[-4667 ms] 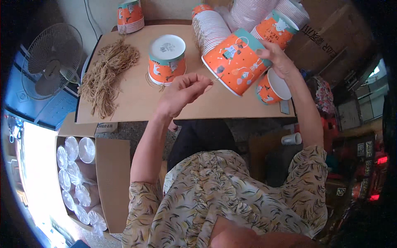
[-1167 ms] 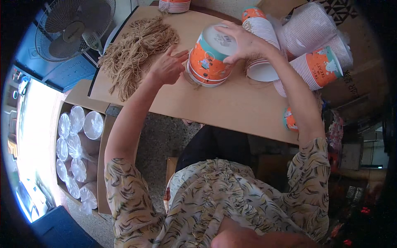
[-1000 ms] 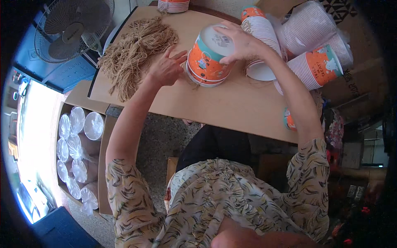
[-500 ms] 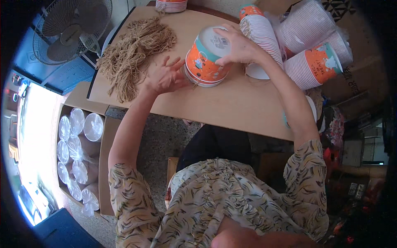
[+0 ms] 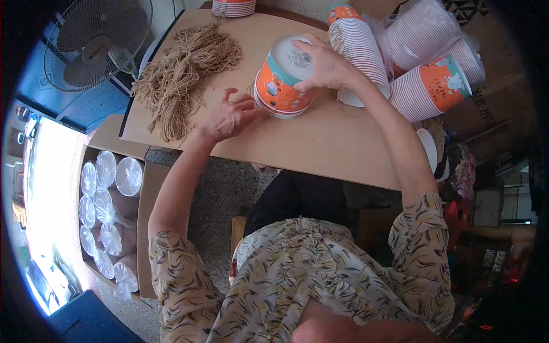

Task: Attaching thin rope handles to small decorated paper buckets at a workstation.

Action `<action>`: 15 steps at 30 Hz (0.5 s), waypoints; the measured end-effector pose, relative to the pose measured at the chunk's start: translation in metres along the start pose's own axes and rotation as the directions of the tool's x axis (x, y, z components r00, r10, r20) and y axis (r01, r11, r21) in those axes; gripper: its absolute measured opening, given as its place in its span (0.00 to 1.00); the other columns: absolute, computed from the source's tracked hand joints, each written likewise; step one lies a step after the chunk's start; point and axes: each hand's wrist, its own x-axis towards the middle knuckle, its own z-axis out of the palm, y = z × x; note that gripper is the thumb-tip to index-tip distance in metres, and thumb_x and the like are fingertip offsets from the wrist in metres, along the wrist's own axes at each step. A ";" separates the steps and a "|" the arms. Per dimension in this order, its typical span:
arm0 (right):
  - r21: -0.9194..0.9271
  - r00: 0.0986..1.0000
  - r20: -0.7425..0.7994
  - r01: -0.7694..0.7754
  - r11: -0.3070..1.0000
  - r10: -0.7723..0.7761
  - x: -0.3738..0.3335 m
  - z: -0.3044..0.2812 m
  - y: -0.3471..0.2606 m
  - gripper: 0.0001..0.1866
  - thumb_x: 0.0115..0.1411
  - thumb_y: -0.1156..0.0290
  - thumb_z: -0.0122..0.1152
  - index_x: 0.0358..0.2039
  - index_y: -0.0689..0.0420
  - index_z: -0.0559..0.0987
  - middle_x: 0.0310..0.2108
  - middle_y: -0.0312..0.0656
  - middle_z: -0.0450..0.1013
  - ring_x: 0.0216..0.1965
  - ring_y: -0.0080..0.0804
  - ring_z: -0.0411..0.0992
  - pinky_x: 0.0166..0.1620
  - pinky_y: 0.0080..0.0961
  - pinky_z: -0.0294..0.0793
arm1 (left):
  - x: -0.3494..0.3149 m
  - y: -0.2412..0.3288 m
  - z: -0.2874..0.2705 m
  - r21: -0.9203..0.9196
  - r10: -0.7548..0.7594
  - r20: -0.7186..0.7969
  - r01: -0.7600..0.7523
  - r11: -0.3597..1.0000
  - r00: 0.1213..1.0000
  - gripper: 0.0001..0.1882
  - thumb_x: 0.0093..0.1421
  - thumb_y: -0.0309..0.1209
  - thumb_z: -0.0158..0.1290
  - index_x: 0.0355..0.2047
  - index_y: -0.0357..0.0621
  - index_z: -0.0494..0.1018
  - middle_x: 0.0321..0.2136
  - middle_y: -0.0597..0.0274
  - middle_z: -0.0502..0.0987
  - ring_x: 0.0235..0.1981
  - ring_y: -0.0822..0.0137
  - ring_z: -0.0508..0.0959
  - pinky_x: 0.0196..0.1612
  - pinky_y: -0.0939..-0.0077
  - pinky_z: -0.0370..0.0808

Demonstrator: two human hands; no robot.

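An orange and teal paper bucket (image 5: 280, 94) with printed figures stands upside down on the table, its white base tilted upward and white rims showing beneath. My right hand (image 5: 330, 67) grips it from above and the right side, fingers over the base edge. Low at its left side is my left hand (image 5: 233, 116), index finger raised and the others curled in near the rim; whatever they pinch there is too small to make out. A loose heap of tan twine (image 5: 189, 74) lies left of the bucket.
Nested stacks of striped paper buckets (image 5: 360, 54) lie on the right, some wrapped in plastic, one stack (image 5: 434, 88) showing orange. Another bucket (image 5: 234, 7) sits at the far edge. A fan (image 5: 97, 48) stands left. Below it, a carton (image 5: 147, 228) holds several plastic-wrapped stacks.
My left hand's spread fingers have curled in by the bucket's lower rim, and the hand has turned. My right hand keeps its hold on the bucket. The view has shifted slightly.
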 end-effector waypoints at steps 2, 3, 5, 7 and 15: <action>-0.031 1.000 -0.011 0.003 1.000 -0.003 -0.002 0.000 -0.004 0.58 0.36 0.59 0.80 0.69 0.58 0.63 0.72 0.59 0.49 0.71 0.55 0.55 0.70 0.38 0.60 | 0.000 0.004 0.001 -0.005 -0.007 0.007 0.007 1.000 1.000 0.21 0.61 0.37 0.56 0.56 0.63 0.76 0.49 0.71 0.78 0.59 0.67 0.72 0.66 0.43 0.57; -0.029 1.000 -0.011 0.003 1.000 -0.004 -0.003 0.000 -0.006 0.58 0.36 0.59 0.80 0.69 0.58 0.63 0.72 0.59 0.49 0.71 0.55 0.55 0.70 0.38 0.60 | 0.000 0.006 0.002 -0.013 0.010 -0.012 -0.010 1.000 1.000 0.20 0.61 0.37 0.56 0.55 0.63 0.76 0.50 0.71 0.78 0.61 0.67 0.71 0.66 0.43 0.57; -0.011 1.000 0.010 -0.012 1.000 0.012 -0.004 -0.002 -0.010 0.58 0.36 0.59 0.80 0.69 0.57 0.63 0.72 0.59 0.49 0.71 0.56 0.55 0.70 0.38 0.60 | 0.000 0.007 0.006 -0.019 0.028 -0.032 -0.029 0.999 0.999 0.19 0.61 0.36 0.55 0.54 0.62 0.77 0.50 0.71 0.78 0.62 0.66 0.69 0.67 0.42 0.56; -0.011 1.000 0.007 -0.001 1.000 0.001 -0.004 -0.002 -0.010 0.59 0.36 0.59 0.81 0.69 0.57 0.63 0.72 0.59 0.50 0.71 0.56 0.55 0.70 0.38 0.60 | -0.001 0.007 0.011 -0.055 0.021 0.043 -0.019 0.998 0.999 0.18 0.62 0.36 0.53 0.53 0.62 0.78 0.52 0.71 0.77 0.64 0.65 0.67 0.68 0.43 0.54; -0.020 0.999 -0.034 0.010 1.000 -0.010 -0.005 0.009 -0.006 0.60 0.35 0.59 0.82 0.70 0.57 0.63 0.72 0.60 0.50 0.71 0.58 0.55 0.71 0.41 0.58 | 0.000 0.010 0.020 0.047 0.065 -0.015 -0.065 0.997 0.998 0.15 0.62 0.36 0.52 0.49 0.62 0.79 0.49 0.71 0.77 0.64 0.64 0.67 0.69 0.43 0.54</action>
